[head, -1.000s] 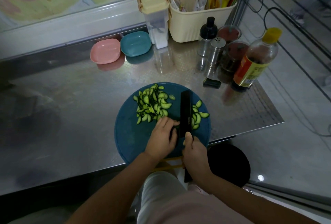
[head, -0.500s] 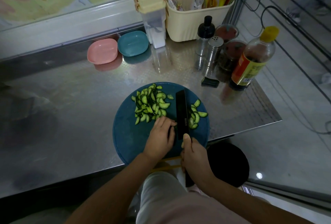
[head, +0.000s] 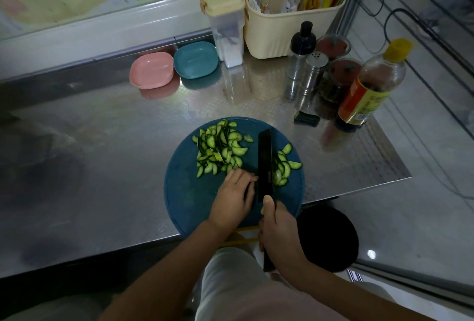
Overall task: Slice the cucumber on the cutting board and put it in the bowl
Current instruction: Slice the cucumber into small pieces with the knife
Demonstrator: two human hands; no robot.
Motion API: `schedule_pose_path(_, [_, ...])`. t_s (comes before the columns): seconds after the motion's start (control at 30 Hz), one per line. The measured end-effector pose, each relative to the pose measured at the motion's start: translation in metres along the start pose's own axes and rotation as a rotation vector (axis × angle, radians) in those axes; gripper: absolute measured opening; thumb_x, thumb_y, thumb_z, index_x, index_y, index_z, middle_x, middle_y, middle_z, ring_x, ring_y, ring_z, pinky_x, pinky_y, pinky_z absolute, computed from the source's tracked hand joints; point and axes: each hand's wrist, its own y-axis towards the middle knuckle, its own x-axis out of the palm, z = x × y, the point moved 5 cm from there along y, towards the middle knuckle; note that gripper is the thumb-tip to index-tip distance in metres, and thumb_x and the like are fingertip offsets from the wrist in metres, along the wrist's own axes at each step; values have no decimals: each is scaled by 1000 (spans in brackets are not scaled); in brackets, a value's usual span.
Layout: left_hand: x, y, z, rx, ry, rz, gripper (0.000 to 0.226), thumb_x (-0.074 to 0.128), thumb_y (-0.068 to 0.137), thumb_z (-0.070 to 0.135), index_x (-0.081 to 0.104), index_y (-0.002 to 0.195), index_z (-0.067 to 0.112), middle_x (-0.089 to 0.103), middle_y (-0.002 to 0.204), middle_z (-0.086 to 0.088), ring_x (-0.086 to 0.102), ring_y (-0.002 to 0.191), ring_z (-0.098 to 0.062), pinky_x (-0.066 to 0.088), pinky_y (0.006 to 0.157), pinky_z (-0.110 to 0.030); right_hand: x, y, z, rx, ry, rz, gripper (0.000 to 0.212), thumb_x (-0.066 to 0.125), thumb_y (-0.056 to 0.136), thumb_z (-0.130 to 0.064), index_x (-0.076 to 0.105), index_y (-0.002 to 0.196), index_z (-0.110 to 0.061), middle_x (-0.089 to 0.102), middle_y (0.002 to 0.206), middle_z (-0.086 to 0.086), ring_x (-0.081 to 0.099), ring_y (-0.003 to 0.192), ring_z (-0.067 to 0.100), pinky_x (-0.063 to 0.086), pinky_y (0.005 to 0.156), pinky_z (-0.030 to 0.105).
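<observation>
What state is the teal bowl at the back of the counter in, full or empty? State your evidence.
Empty: the teal bowl shows a bare inside, and the cucumber slices lie on the cutting board.

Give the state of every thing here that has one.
Green cucumber slices, cut, two piles on round blue cutting board.
Black knife, blade between the piles.
Right hand, grips knife handle.
Left hand, fingers curled beside blade.
Pink plastic bowl, empty.
Teal plastic bowl, empty.
Yellow-capped bottle, capped, upright.

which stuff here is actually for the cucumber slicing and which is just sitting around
In use: knife in right hand, cucumber slices, cutting board, pink bowl or teal bowl.
Lying about: cream basket, sauce bottle, metal shaker, lidded container.
</observation>
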Motion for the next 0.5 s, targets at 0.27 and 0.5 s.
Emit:
schedule_pose_path(0.27, [2,-1,-2,3,8,10,24,45,90,12,65,95,1,62,90,-9,51,88,-16,41,83,-25,-2,2,-6,-55,-151,12,36,25,101,-32,48,85,-10,55,67,11,53,57,20,40,52,28])
schedule_pose_path(0.5, [0,0,0,12,8,32,21,47,89,11,66,94,2,63,90,-8,52,88,-15,41,85,-24,3,14,-4,-3,-130,21,35,25,102,-31,48,87,-9,51,67,1,48,58,7,37,50,13])
